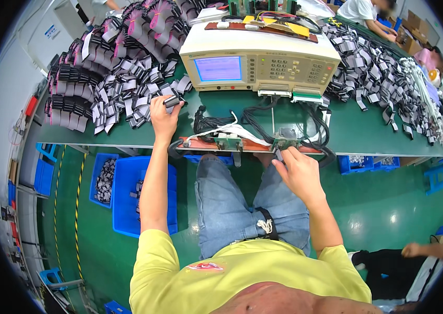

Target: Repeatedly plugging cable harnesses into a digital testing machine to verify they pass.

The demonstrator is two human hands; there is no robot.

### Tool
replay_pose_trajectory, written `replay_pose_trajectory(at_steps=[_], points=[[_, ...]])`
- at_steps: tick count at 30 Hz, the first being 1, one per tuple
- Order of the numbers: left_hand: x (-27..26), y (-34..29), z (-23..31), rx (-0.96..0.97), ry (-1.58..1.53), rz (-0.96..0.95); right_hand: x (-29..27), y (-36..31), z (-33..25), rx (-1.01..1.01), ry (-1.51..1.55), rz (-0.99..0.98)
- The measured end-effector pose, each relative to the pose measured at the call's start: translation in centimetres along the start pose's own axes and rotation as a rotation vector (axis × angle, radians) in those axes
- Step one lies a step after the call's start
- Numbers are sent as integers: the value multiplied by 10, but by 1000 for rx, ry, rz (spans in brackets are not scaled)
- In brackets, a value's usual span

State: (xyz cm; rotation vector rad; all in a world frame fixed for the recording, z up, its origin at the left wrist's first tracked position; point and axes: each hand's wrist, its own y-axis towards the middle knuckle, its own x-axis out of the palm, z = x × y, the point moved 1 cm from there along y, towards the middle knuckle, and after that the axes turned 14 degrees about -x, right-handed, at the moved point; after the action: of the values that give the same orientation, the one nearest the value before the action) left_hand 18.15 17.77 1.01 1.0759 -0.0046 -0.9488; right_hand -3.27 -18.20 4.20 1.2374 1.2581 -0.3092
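My left hand is closed on a short grey ribbon cable with a black connector, at the near edge of a heap of such cables. At the table's front edge, my right hand pinches a small grey piece that looks like another ribbon cable; the fingers hide most of it. Just beyond those fingertips is a green socket board, fixed on a reddish-brown strip. A second green board sits on the strip to its left. Black and white wires run behind both boards.
A beige bench tester with a lit screen stands behind the wires. Bundled cables lie at the left, another cable heap at the right. Blue bins stand on the floor to my left. Other people work at the far right.
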Motion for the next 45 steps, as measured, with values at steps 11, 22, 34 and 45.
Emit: replay_pose_trajectory(at_steps=[11, 22, 34, 45], points=[[11, -3, -3, -45, 95, -70, 15, -16, -2, -8, 13, 223], [-2, -6, -27, 14, 33, -87, -73, -78, 147, 358, -279, 303], [0, -6, -20, 13, 59, -108, -73, -61, 264, 322, -267, 507], [-45, -39, 99, 40, -152, -177, -36, -116, 52, 167, 286, 464]])
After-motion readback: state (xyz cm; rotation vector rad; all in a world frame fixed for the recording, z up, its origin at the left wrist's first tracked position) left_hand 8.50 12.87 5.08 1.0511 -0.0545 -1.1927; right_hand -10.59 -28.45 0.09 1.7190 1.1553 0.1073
